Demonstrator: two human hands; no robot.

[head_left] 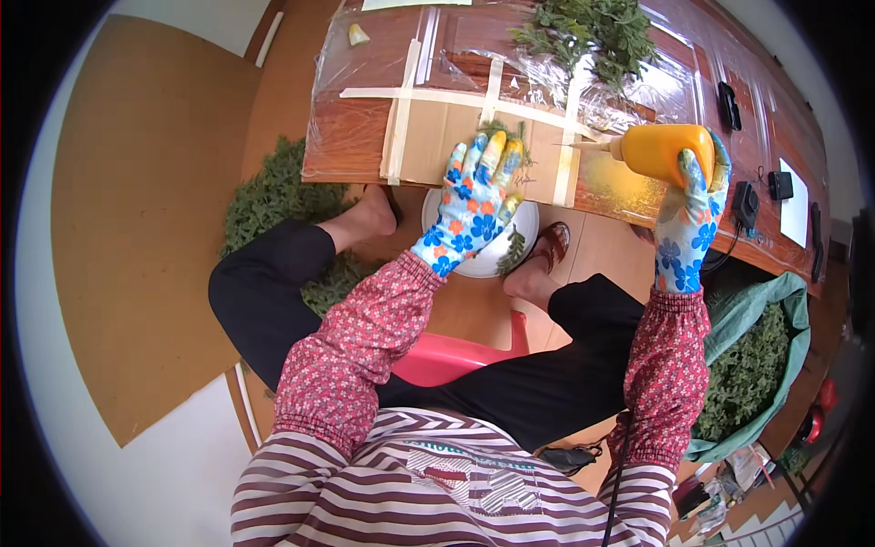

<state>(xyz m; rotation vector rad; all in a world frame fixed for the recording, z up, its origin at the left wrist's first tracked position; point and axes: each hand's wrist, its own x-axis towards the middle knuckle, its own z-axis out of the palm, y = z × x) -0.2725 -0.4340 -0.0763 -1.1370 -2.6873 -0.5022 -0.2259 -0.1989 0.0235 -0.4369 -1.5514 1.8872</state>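
My right hand [704, 173], in a flowered glove, is wrapped round a yellow squeeze bottle [658, 149]. The bottle lies almost level, its thin pointed nozzle [597, 146] aimed left over the edge of a cardboard sheet [428, 137]. On that sheet rests my left hand [478, 196], gloved in the same print, with fingers stretched out and yellow smears on some fingertips. A small green sprig [521, 129] shows just beyond and beside those fingers, partly hidden by them. Whether the fingers press on it I cannot tell.
Pale tape strips [492, 87] cross the cardboard on the plastic-covered table [351, 137]. Green sprigs [602, 36] are heaped at the far side. Below are a white basin [437, 214], a red stool [447, 358], greenery [273, 196] and a green sack [793, 314] of sprigs.
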